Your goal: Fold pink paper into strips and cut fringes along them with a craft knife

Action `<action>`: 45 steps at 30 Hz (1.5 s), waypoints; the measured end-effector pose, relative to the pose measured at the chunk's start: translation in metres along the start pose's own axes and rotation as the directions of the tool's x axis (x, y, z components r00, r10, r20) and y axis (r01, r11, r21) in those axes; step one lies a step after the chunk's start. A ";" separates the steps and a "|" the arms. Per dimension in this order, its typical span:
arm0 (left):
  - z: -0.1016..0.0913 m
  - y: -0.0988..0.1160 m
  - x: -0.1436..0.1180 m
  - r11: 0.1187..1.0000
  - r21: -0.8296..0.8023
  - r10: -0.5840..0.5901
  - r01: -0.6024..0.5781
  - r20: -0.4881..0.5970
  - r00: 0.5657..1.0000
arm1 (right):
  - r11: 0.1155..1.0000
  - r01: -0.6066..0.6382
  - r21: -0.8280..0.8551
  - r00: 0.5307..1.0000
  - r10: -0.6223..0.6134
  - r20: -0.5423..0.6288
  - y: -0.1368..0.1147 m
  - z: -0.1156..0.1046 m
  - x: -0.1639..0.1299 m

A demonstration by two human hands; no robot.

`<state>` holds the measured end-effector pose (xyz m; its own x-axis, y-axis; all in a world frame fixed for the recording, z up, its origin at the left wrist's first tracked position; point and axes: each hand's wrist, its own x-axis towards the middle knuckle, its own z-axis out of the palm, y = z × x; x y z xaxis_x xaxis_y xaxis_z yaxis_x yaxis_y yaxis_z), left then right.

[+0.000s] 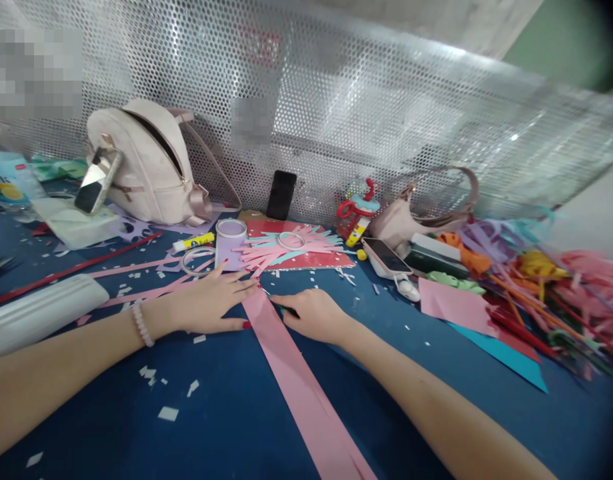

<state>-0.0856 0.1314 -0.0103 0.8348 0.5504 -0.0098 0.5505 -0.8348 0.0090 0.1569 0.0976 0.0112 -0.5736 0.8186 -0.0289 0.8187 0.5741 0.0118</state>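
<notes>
A long pink paper strip [291, 373] runs from the table's near edge up to my hands. My left hand [209, 301] lies open, its fingers stretched out and their tips touching the strip's far end. A beaded bracelet circles that wrist. On the strip's right edge, my right hand [313, 317] is closed round a small dark tool [287, 311], its index finger pressed forward. A thin pale blade tip shows ahead of that finger; it looks like a craft knife, mostly hidden by the hand. Just beyond, a fringed pink and blue paper piece [296, 245] lies on a red sheet [326, 261].
Behind stand a backpack [141, 160], a phone [281, 195], a red cup [357, 212] and a handbag [393, 223]. A glue stick [195, 242] and tape rolls [199, 261] lie at centre left, a white roll [46, 313] farther left. Colourful paper [536, 267] heaps at right.
</notes>
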 end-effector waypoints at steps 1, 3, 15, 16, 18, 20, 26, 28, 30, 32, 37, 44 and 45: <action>-0.001 0.000 0.000 1.000 0.003 0.003 -0.003 0.004 1.000 | 1.000 0.000 -0.001 1.000 0.000 -0.005 0.000 0.000 0.001; 0.000 0.000 0.001 1.000 0.009 0.011 -0.011 -0.011 1.000 | 1.000 -0.004 -0.007 1.000 0.004 -0.011 -0.001 0.000 0.003; 0.000 -0.001 0.001 1.000 0.016 0.013 -0.013 -0.014 1.000 | 0.998 -0.036 -0.049 0.999 0.037 0.026 -0.002 -0.003 0.008; 0.000 0.000 0.001 1.000 0.018 0.014 -0.014 -0.012 1.000 | 0.998 -0.034 -0.050 0.999 0.035 0.024 -0.002 -0.003 0.008; 0.000 0.000 0.001 0.999 0.025 0.020 -0.019 -0.016 1.000 | 0.998 -0.033 -0.050 0.999 0.034 0.020 -0.003 -0.003 0.009; 0.001 0.000 0.001 0.999 0.029 0.024 -0.024 -0.027 0.999 | 0.998 -0.034 -0.050 0.999 0.035 0.017 -0.004 -0.002 0.011; -0.001 0.001 0.001 1.000 0.030 0.006 -0.006 -0.013 1.000 | 0.997 -0.037 -0.065 0.999 0.039 0.030 -0.002 -0.003 0.012; -0.001 0.001 0.001 1.000 0.025 0.012 -0.012 -0.020 1.000 | 0.996 -0.047 -0.077 0.998 0.050 0.036 0.004 -0.005 0.010; -0.001 0.001 0.001 1.000 0.009 0.030 -0.029 -0.077 0.997 | 0.994 -0.063 -0.090 0.997 0.066 0.036 0.013 -0.007 0.008; 0.000 0.000 0.002 0.999 -0.008 0.043 -0.045 -0.149 0.988 | 0.992 -0.076 -0.102 0.996 0.080 0.026 0.023 -0.007 0.007; -0.001 -0.001 0.006 0.998 -0.055 0.005 -0.016 -0.205 0.979 | 0.992 -0.052 -0.111 0.998 0.048 -0.031 0.035 -0.006 0.009; -0.001 0.000 0.012 0.980 -0.185 -0.108 0.072 -0.190 0.976 | 0.991 0.070 0.114 0.995 -0.078 0.064 0.001 -0.016 0.002; -0.001 0.000 0.012 0.979 -0.190 -0.109 0.072 -0.188 0.976 | 0.985 0.060 0.160 0.993 -0.075 0.088 -0.002 -0.016 0.000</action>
<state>-0.0755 0.1379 -0.0097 0.7556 0.6304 0.1779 0.5998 -0.7751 0.1986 0.1544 0.0969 0.0270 -0.6290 0.7685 -0.1174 0.7762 0.6124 -0.1500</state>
